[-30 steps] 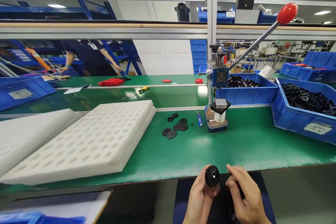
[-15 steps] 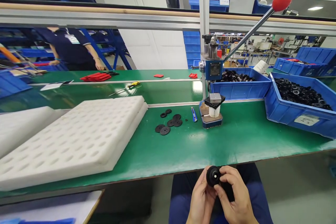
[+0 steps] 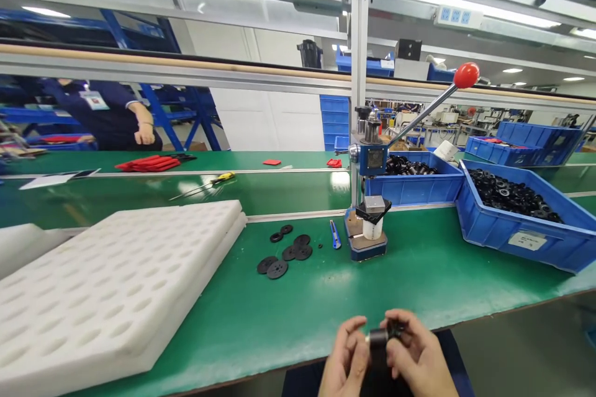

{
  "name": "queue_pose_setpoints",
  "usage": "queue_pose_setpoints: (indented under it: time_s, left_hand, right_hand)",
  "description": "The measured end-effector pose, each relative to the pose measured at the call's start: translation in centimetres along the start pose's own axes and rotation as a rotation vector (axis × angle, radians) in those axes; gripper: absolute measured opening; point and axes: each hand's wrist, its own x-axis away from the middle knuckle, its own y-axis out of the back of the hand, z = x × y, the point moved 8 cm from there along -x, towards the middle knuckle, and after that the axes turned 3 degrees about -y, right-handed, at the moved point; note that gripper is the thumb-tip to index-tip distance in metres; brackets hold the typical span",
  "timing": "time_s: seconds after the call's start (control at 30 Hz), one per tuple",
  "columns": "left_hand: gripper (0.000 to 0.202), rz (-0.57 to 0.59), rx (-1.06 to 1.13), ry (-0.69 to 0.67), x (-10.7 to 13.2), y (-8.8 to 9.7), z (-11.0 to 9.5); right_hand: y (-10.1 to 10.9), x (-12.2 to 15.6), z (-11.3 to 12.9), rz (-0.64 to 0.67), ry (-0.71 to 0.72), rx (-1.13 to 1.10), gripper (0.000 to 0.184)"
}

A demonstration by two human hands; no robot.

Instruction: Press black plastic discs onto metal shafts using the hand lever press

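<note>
Just over the table's front edge, my right hand (image 3: 416, 356) is closed around a small black cylindrical part (image 3: 378, 338), which lies sideways with its wider dark end among the fingers. A pale tip on the part's other end points left. My left hand (image 3: 345, 356) has its thumb and curled fingers closed at that tip, slightly blurred. Beyond the hands stands a blue hand press (image 3: 372, 161) with a red-knobbed lever (image 3: 466, 75); a white cylinder (image 3: 372, 229) sits on its base under a black piece.
Black discs (image 3: 277, 270) and a blue utility knife (image 3: 335, 234) lie left of the press. White foam trays with round holes (image 3: 116, 279) fill the left side. Blue bins (image 3: 493, 223) of black parts stand right. A co-worker (image 3: 107, 111) is across the bench.
The view has tilted up. The black part has turned from facing me to lying sideways, and my left hand has shifted from around it to its pale tip.
</note>
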Motion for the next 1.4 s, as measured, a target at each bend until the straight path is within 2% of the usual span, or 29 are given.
queue_pose_setpoints:
  time_s: [0.07, 0.13, 0.2, 0.3, 0.37, 0.4, 0.47, 0.53, 0.57, 0.6, 0.63, 0.67, 0.7, 0.77, 0.83, 0.87, 0.93, 1.0, 1.07, 1.23, 1.4]
  left_hand:
    - [0.062, -0.127, -0.161, -0.129, -1.7, 2.7, -2.2]
    - [0.056, -0.252, -0.338, -0.210, -3.4, 5.5, -3.9]
    - [0.054, -0.314, -0.467, -0.246, -4.8, 7.7, -4.4]
    - [0.055, -0.351, -0.575, -0.282, -5.9, 9.7, -3.6]
    - [0.053, -0.369, -0.609, -0.312, -5.8, 10.4, -2.9]
    - [0.051, -0.379, -0.613, -0.328, -5.5, 10.6, -2.6]
    - [0.047, -0.398, -0.602, -0.343, -5.1, 10.9, -2.3]
    - [0.042, -0.407, -0.579, -0.347, -4.7, 11.0, -2.3]
    - [0.040, -0.406, -0.571, -0.350, -4.6, 10.8, -2.4]
    - [0.037, -0.403, -0.571, -0.357, -4.6, 10.7, -2.6]
    - [0.034, -0.402, -0.574, -0.372, -4.5, 10.4, -2.9]
    - [0.031, -0.401, -0.580, -0.391, -4.4, 10.2, -3.1]
    - [0.028, -0.401, -0.585, -0.411, -4.3, 9.9, -3.4]
    - [0.024, -0.398, -0.595, -0.441, -4.0, 9.5, -3.9]
    - [0.022, -0.385, -0.612, -0.449, -3.9, 9.2, -4.2]
    - [0.022, -0.378, -0.622, -0.447, -3.9, 9.1, -4.2]
    - [0.023, -0.373, -0.641, -0.436, -3.8, 9.0, -4.2]
    - [0.025, -0.380, -0.652, -0.424, -3.8, 9.1, -4.0]
    - [0.026, -0.388, -0.653, -0.415, -3.7, 9.3, -3.8]
    - [0.029, -0.381, -0.647, -0.431, -3.5, 9.1, -3.3]
    - [0.033, -0.394, -0.689, -0.402, -3.5, 9.3, -3.3]
  right_hand:
    - [2.1, -2.5, -0.1, -0.124, -0.131, -0.184, 0.055]
    - [4.8, -6.6, 2.2, -0.272, -0.141, -0.317, 0.055]
    - [6.9, -12.4, 6.7, -0.310, -0.096, -0.426, 0.043]
    - [9.3, -22.2, 14.9, -0.345, -0.009, -0.461, 0.021]
    - [10.3, -27.3, 19.1, -0.405, 0.043, -0.449, 0.019]
    - [10.3, -28.8, 20.4, -0.429, 0.060, -0.439, 0.021]
    - [9.6, -29.3, 21.7, -0.476, 0.148, -0.421, 0.019]
    - [8.0, -26.3, 21.8, -0.553, 0.375, -0.362, 0.015]
    - [6.9, -23.3, 21.9, -0.622, 0.585, -0.275, 0.017]
    - [5.1, -20.2, 21.5, -0.654, 0.782, -0.154, 0.021]
    - [3.0, -17.5, 20.3, -0.653, 0.899, -0.029, 0.021]
    - [0.5, -15.8, 18.8, -0.590, 0.943, 0.092, 0.019]
    - [-2.3, -14.7, 17.1, -0.466, 0.977, 0.216, 0.017]
    - [-8.4, -14.0, 13.2, -0.132, 0.992, 0.429, 0.019]
    - [-13.6, -14.7, 9.2, 0.177, 0.932, 0.578, 0.025]
    - [-15.7, -15.2, 7.5, 0.279, 0.894, 0.627, 0.027]
    - [-18.4, -16.4, 4.9, 0.369, 0.837, 0.687, 0.031]
    - [-19.7, -17.2, 3.2, 0.363, 0.805, 0.704, 0.035]
    - [-19.9, -17.4, 1.7, 0.341, 0.771, 0.716, 0.039]
    - [-18.4, -16.7, -0.7, 0.345, 0.719, 0.711, 0.039]
    - [-17.4, -17.6, -1.6, 0.313, 0.691, 0.698, 0.034]
